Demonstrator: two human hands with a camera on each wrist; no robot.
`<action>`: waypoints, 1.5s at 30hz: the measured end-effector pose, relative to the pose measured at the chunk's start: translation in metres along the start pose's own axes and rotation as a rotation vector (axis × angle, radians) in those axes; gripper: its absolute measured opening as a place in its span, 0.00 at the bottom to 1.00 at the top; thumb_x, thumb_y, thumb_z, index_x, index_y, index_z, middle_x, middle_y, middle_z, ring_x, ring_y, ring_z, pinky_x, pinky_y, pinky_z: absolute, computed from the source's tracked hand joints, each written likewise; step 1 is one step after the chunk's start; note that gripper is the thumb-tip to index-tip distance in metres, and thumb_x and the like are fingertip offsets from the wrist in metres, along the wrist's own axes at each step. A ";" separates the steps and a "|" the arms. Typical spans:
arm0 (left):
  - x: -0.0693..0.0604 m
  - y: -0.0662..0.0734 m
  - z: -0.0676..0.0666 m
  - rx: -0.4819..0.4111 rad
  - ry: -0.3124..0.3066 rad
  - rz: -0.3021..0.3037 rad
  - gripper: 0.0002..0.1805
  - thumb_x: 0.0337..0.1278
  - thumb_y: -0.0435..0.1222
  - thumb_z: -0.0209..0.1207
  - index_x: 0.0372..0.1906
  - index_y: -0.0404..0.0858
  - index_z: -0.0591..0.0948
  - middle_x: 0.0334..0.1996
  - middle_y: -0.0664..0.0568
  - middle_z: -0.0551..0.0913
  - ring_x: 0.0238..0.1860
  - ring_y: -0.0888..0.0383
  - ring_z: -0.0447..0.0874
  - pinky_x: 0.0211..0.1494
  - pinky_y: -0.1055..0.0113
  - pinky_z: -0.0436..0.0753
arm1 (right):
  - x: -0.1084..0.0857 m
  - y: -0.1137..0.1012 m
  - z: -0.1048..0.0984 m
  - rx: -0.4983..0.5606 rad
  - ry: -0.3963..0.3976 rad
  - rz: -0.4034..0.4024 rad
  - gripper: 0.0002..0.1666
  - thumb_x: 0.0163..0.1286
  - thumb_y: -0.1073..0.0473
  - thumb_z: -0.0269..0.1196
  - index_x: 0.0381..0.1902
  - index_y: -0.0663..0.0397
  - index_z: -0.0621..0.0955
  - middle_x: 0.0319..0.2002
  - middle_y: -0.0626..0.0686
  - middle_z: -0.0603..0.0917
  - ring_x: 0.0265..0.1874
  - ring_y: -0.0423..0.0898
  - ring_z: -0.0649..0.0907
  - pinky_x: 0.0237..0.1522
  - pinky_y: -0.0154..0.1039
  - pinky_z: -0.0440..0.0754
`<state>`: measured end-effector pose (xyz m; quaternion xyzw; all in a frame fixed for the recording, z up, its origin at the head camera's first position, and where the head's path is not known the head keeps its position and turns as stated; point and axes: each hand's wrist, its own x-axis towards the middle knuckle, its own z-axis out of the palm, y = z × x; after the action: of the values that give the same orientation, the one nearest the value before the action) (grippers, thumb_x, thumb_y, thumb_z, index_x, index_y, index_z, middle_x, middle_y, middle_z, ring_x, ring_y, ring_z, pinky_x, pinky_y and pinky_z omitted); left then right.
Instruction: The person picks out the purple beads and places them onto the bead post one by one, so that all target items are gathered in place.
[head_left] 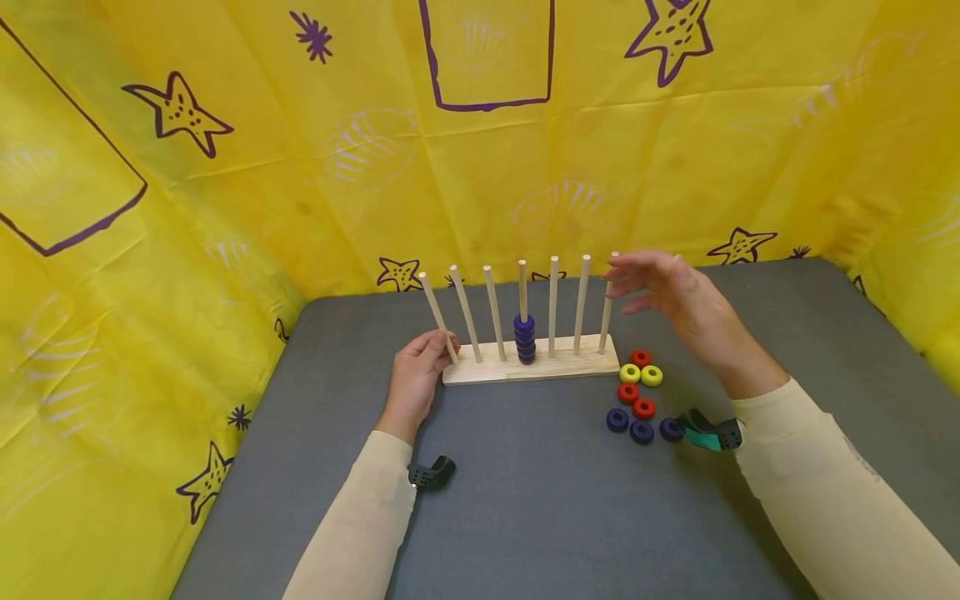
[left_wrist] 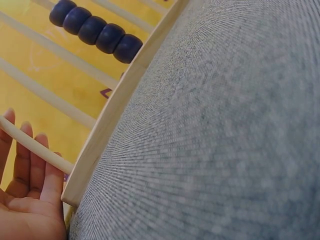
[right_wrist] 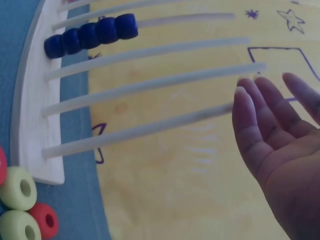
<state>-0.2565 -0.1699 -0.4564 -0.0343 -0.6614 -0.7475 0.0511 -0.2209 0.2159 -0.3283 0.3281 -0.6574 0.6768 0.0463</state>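
Note:
A wooden base point(head_left: 487, 371) bears a row of upright pegs, with several dark blue rings point(head_left: 525, 340) stacked on the middle one. My left hand point(head_left: 417, 375) is at the base's left end, its fingers around the foot of the leftmost peg point(left_wrist: 37, 147); in the left wrist view these fingers look relaxed and extended behind it. Up by the top of the rightmost peg point(right_wrist: 140, 131) is my right hand point(head_left: 678, 304), holding nothing, its fingers loosely bent; whether it touches the peg I cannot tell.
Loose red point(head_left: 627, 393), yellow point(head_left: 652, 376) and dark blue rings point(head_left: 617, 419) lie on the grey table point(head_left: 517, 500) beside and in front of the base's right end. A yellow patterned cloth point(head_left: 300, 208) hangs behind and at both sides.

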 end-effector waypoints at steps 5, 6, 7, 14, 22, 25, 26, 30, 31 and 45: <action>0.000 -0.001 0.000 -0.005 -0.002 0.002 0.22 0.84 0.39 0.61 0.55 0.18 0.83 0.53 0.25 0.83 0.50 0.53 0.87 0.58 0.62 0.86 | -0.005 0.004 -0.005 0.015 0.013 0.008 0.44 0.91 0.35 0.43 0.75 0.71 0.73 0.65 0.67 0.79 0.59 0.58 0.81 0.57 0.42 0.81; 0.000 -0.001 0.000 -0.008 -0.001 0.002 0.21 0.84 0.39 0.61 0.55 0.18 0.83 0.53 0.26 0.83 0.50 0.52 0.87 0.58 0.62 0.86 | -0.007 0.005 -0.006 0.018 0.015 0.006 0.43 0.91 0.35 0.43 0.75 0.71 0.72 0.65 0.66 0.80 0.59 0.58 0.82 0.57 0.42 0.81; 0.000 -0.001 0.000 -0.010 0.001 0.001 0.21 0.84 0.39 0.61 0.55 0.19 0.83 0.52 0.27 0.84 0.50 0.52 0.87 0.58 0.62 0.86 | -0.008 0.006 -0.007 0.019 0.018 0.005 0.43 0.91 0.36 0.43 0.76 0.70 0.73 0.65 0.66 0.80 0.59 0.58 0.82 0.56 0.42 0.81; 0.000 0.000 0.001 -0.027 0.004 0.004 0.23 0.84 0.38 0.61 0.56 0.16 0.82 0.51 0.26 0.83 0.48 0.53 0.87 0.56 0.63 0.86 | -0.024 0.011 -0.011 -0.070 0.060 0.060 0.36 0.94 0.44 0.38 0.76 0.67 0.74 0.64 0.67 0.81 0.58 0.58 0.83 0.55 0.40 0.81; 0.001 -0.001 0.002 -0.046 0.008 0.013 0.22 0.84 0.37 0.60 0.55 0.15 0.81 0.48 0.32 0.86 0.48 0.53 0.87 0.55 0.62 0.86 | -0.043 0.023 -0.018 -0.181 0.061 0.125 0.36 0.94 0.45 0.34 0.75 0.66 0.74 0.63 0.62 0.83 0.57 0.57 0.83 0.52 0.39 0.83; 0.001 -0.001 0.002 -0.049 0.010 0.011 0.23 0.84 0.37 0.60 0.56 0.14 0.80 0.49 0.29 0.85 0.48 0.53 0.87 0.55 0.62 0.86 | -0.049 0.028 -0.022 -0.184 0.060 0.130 0.36 0.94 0.46 0.33 0.75 0.67 0.74 0.63 0.61 0.84 0.57 0.55 0.84 0.53 0.38 0.83; 0.001 -0.001 0.002 -0.048 0.008 0.011 0.23 0.84 0.37 0.60 0.56 0.14 0.80 0.50 0.27 0.84 0.48 0.53 0.87 0.55 0.62 0.86 | -0.051 0.029 -0.023 -0.190 0.058 0.133 0.36 0.94 0.46 0.33 0.75 0.67 0.74 0.63 0.61 0.84 0.57 0.54 0.84 0.53 0.38 0.83; 0.001 -0.002 0.002 -0.050 0.004 0.010 0.23 0.84 0.38 0.61 0.55 0.15 0.81 0.52 0.21 0.81 0.48 0.53 0.87 0.56 0.62 0.86 | -0.060 0.032 -0.029 -0.256 0.040 0.161 0.35 0.94 0.47 0.31 0.75 0.61 0.75 0.63 0.55 0.85 0.56 0.51 0.84 0.52 0.37 0.84; 0.001 -0.002 0.002 -0.052 0.002 0.011 0.23 0.84 0.38 0.61 0.55 0.16 0.81 0.53 0.21 0.81 0.48 0.53 0.87 0.56 0.62 0.86 | -0.063 0.033 -0.030 -0.277 0.032 0.168 0.35 0.94 0.47 0.31 0.75 0.59 0.75 0.63 0.53 0.85 0.56 0.50 0.85 0.52 0.37 0.84; 0.001 -0.002 0.001 -0.044 0.005 0.014 0.21 0.84 0.37 0.60 0.55 0.17 0.82 0.51 0.25 0.83 0.48 0.53 0.87 0.55 0.63 0.86 | -0.098 0.047 -0.043 -0.319 -0.009 0.258 0.28 0.94 0.57 0.34 0.75 0.52 0.76 0.65 0.41 0.83 0.54 0.49 0.85 0.52 0.36 0.84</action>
<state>-0.2574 -0.1687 -0.4577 -0.0380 -0.6445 -0.7615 0.0574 -0.1840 0.2860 -0.4152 0.2325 -0.7932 0.5628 0.0077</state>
